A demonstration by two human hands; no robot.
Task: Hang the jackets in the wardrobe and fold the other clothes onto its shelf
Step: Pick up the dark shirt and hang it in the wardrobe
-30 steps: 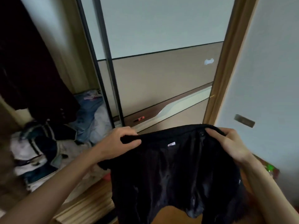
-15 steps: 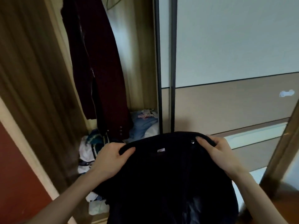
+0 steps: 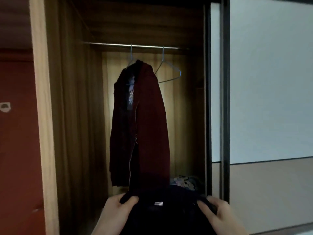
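Looking into the open wardrobe (image 3: 71,116), the likeliest trouble comes from how little free hanging room shows and how dim the compartment is. Its rail (image 3: 135,46) runs across near the top, well above both hands, so the garment has to travel a long way up before anything can catch it.

A dark red jacket (image 3: 149,126) already hangs from one wire hanger on that rail and fills the middle of the opening. Lifting straight up could brush it, set it swinging, or drag it off its thin hanger.

Low in the view is the black jacket (image 3: 169,216), held up by its top edge in front of the wardrobe, with a small white label near the collar. It is limp and dark against a dark interior, so finding its shoulders by sight looks hard, and a sleeve could slip off the wire.

The left hand (image 3: 116,209) has its grip clamped on the left part of that top edge, fingers curled over the cloth. The right hand (image 3: 218,212) is likewise closed on the right part. Freeing either hand to reach a hanger leaves the weight on one side, and the jacket may sag or fall.

The empty hanger (image 3: 169,72) sits just beside the red jacket, tilted; being light wire, it could tip or unhook when loaded unevenly.
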